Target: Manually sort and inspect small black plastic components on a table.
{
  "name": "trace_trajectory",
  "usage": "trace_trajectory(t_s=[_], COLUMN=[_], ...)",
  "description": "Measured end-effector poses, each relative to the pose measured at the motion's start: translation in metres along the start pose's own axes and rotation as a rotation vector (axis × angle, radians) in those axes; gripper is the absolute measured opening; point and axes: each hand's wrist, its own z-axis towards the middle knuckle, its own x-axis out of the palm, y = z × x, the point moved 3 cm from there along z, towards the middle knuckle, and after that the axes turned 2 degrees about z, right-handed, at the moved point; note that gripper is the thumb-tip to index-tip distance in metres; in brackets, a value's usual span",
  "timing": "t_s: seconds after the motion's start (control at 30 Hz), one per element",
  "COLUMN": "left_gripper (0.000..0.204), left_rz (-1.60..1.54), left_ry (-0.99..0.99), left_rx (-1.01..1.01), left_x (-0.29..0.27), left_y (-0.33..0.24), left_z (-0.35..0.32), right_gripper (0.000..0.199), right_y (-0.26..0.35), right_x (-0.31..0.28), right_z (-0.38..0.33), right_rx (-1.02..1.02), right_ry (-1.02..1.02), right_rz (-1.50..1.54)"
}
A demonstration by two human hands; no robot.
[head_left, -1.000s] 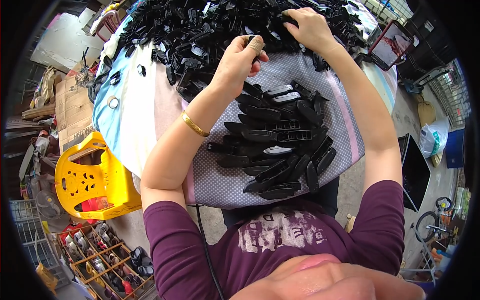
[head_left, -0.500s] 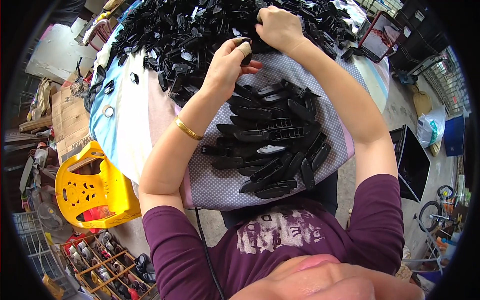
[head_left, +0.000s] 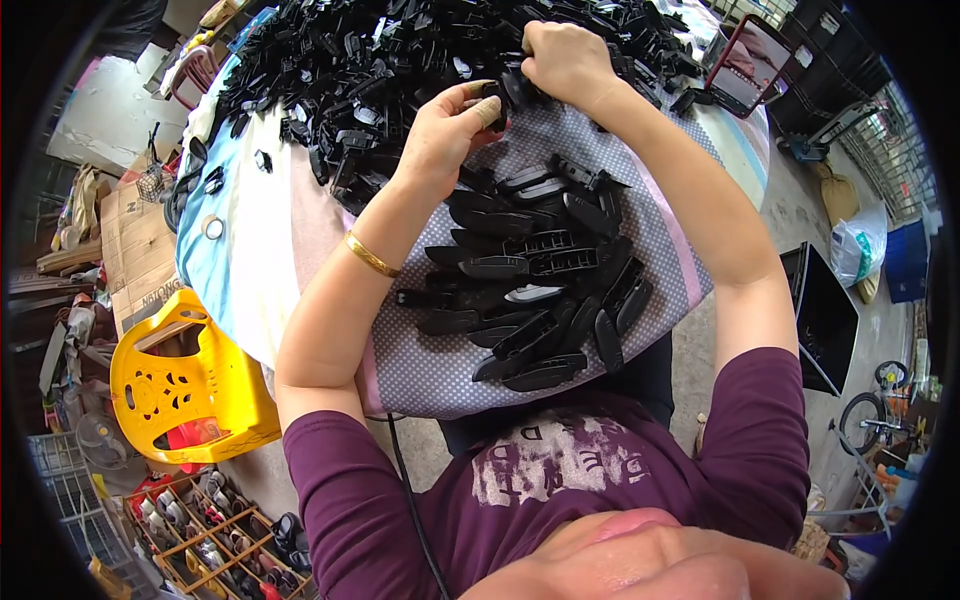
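Observation:
My left hand (head_left: 443,138) pinches a small black plastic part (head_left: 498,98) between thumb and fingers, with tape wrapped on the thumb and a fingertip. To its right, my right hand (head_left: 570,66) is curled closed at the near edge of a big heap of loose black plastic parts (head_left: 340,60); whatever its fingers hold is hidden. Nearer to me, below both hands, lies a smaller cluster of longer, curved black plastic pieces (head_left: 545,262). They overlap on the dotted cloth (head_left: 425,385) covering the table, and one light grey piece shows among them.
A roll of tape (head_left: 212,227) lies on the table's left side. At the far right edge stands a dark-red framed screen or mirror (head_left: 748,65). Left of the table is a yellow plastic chair (head_left: 190,385), with a shoe rack (head_left: 215,535) below it. A black cable (head_left: 405,480) hangs beside me.
My right hand has shifted slightly right and down. The left hand has lowered a little and shows the black part more clearly. The whole view has tilted slightly.

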Motion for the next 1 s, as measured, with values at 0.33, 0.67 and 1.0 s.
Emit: trace_trajectory(t_s=[0.33, 0.67, 1.0], left_gripper=[0.023, 0.025, 0.027], left_rz=[-0.217, -0.145, 0.086], left_ry=[-0.002, -0.022, -0.096], left_rx=[0.099, 0.267, 0.335], left_x=[0.003, 0.009, 0.006], left_y=[-0.004, -0.008, -0.022], left_z=[-0.004, -0.007, -0.011], right_gripper=[0.018, 0.022, 0.027], right_y=[0.038, 0.025, 0.028], right_x=[-0.042, -0.036, -0.044], right_z=[-0.043, -0.056, -0.059], right_rx=[-0.188, 0.02, -0.132], right_ry=[-0.151, -0.023, -0.138], right_rz=[0.524, 1.16, 0.948])
